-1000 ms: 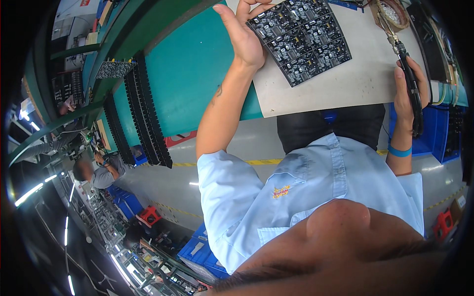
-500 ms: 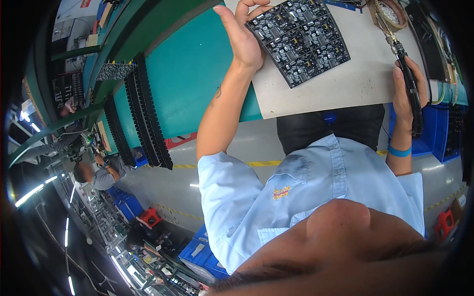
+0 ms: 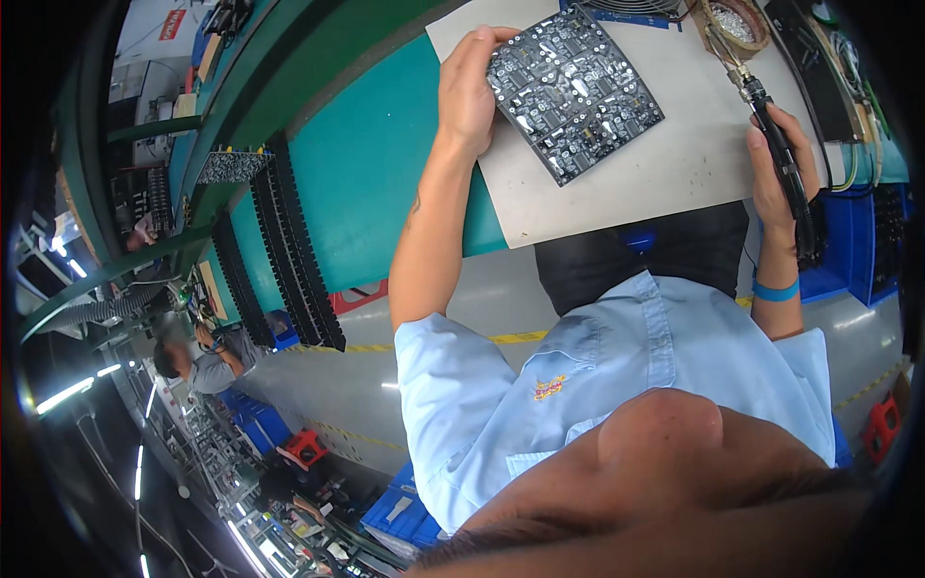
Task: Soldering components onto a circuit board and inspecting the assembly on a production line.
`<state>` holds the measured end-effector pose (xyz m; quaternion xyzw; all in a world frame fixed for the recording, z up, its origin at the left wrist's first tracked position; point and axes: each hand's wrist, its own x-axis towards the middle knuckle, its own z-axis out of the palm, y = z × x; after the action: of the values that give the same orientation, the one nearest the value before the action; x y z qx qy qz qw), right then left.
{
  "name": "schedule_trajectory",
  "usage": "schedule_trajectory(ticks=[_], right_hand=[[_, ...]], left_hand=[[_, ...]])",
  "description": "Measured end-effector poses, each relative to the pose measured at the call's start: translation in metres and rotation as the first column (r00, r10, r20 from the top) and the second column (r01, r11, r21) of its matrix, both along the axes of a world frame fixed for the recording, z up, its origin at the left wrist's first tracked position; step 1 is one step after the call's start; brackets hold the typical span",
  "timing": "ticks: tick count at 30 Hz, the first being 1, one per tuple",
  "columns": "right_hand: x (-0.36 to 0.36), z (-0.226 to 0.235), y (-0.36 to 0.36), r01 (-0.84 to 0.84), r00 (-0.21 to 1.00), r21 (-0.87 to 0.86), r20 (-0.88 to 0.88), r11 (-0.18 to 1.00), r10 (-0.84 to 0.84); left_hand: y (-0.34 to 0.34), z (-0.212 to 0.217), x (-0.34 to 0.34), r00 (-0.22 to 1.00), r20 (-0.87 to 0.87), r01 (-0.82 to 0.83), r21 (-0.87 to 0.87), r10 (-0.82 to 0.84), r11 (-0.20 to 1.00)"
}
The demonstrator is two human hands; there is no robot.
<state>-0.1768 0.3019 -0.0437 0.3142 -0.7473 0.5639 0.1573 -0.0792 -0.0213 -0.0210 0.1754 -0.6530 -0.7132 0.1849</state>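
My left hand [image 3: 467, 96] is closed on the left edge of a dark circuit board panel [image 3: 578, 91] crowded with small components. The panel is tilted over a pale grey work sheet [image 3: 655, 178]; whether its lower edge touches the sheet I cannot tell. My right hand [image 3: 769, 183] is wrapped round the black handle of a soldering iron [image 3: 782, 159]. The iron's metal front end points away from me, at the near side of a round brownish dish [image 3: 758, 43] of silvery wire wool or shavings. The iron's very tip is hard to make out there.
A green mat [image 3: 361, 144] covers the bench on the left, with long black slotted racks [image 3: 289, 246] across it. A green frame post [image 3: 289, 58] rises beside it. Cables [image 3: 853, 169] and blue bins [image 3: 848, 246] lie at the right. A person [image 3: 207, 366] works farther left.
My left thumb and fingers, spread beside the panel before, have closed on its edge. The panel has tilted and shifted slightly left. The right hand still holds the iron near the dish.
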Motion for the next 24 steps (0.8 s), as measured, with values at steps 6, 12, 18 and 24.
schedule_trajectory(ticks=[6,12,18,24], right_hand=[[-0.002,-0.004,0.002,-0.019,1.000,-0.016,0.013,1.000,0.019],[0.001,-0.001,-0.002,-0.024,1.000,-0.047,0.000,0.999,0.024],[-0.004,-0.001,0.001,-0.058,0.998,-0.087,0.021,0.995,0.060],[-0.002,-0.001,0.000,-0.068,0.998,-0.126,-0.013,0.990,0.067]], left_hand=[[-0.016,0.006,0.003,0.968,0.217,0.114,0.063,-0.125,0.992],[-0.059,0.023,0.013,0.989,0.080,-0.141,0.185,0.128,0.973],[-0.132,0.010,0.030,0.749,-0.036,-0.624,0.296,0.661,0.723],[-0.136,-0.021,0.009,0.698,-0.173,-0.679,0.149,0.695,0.719]])
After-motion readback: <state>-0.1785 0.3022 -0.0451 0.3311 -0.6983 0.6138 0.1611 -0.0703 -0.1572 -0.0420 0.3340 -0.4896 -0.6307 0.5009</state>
